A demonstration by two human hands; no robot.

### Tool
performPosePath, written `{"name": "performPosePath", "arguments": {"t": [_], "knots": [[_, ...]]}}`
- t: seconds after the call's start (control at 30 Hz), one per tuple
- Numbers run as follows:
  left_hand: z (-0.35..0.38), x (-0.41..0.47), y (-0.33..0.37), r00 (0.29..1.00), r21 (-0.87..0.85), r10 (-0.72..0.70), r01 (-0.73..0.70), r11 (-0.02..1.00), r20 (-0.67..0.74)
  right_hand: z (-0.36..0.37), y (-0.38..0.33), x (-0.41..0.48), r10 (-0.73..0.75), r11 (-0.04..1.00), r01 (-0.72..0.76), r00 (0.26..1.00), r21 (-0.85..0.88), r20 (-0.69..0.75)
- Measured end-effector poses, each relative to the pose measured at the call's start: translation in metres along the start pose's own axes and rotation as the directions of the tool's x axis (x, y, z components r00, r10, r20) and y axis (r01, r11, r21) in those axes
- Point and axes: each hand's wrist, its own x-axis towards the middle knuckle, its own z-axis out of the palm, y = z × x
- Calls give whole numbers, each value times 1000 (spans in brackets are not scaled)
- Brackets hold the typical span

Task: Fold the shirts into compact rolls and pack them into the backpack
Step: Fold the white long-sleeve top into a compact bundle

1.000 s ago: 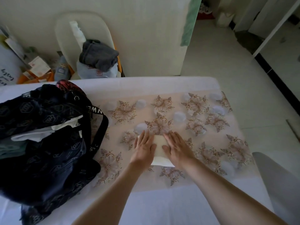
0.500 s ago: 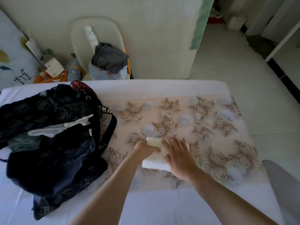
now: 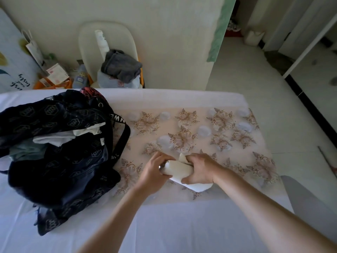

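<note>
A rolled white shirt (image 3: 179, 170) lies at the middle of the flowered table cover. My left hand (image 3: 155, 172) grips its left end, fingers curled round the roll. My right hand (image 3: 199, 168) grips the right part, and a loose white flap sticks out below it. The dark patterned backpack (image 3: 54, 152) lies open on the left of the table. White and pale green rolled clothes (image 3: 54, 139) show inside its opening. Its black strap loops toward the shirt.
The table (image 3: 182, 225) has a white cloth, with the flowered cover (image 3: 228, 134) over its right half. A chair with grey clothes (image 3: 120, 66) stands behind the table by the wall. Bags and papers (image 3: 52, 77) sit at the back left. Tiled floor lies to the right.
Both hands went from lying flat on the folded shirt to curling round it. The shirt is now a roll lifted slightly between them. The view shifted right.
</note>
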Motion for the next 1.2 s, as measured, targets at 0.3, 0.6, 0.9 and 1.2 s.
{"name": "performPosePath", "arguments": {"t": [0.3, 0.6, 0.9, 1.2], "knots": [[-37, -30, -4, 968, 257, -131, 74, 964, 213, 103, -27, -31, -331, 888, 210, 909, -409, -252], [49, -82, -40, 957, 571, 26, -194, 798, 290, 116, -18, -76, -138, 988, 151, 957, 34, -254], [53, -106, -33, 963, 544, 259, -255, 800, 70, 133, -21, -75, -82, 945, 45, 991, -323, -103], [64, -106, -25, 926, 804, -145, -216, 553, 349, 159, 5, -81, -196, 881, 129, 975, -455, -102]]}}
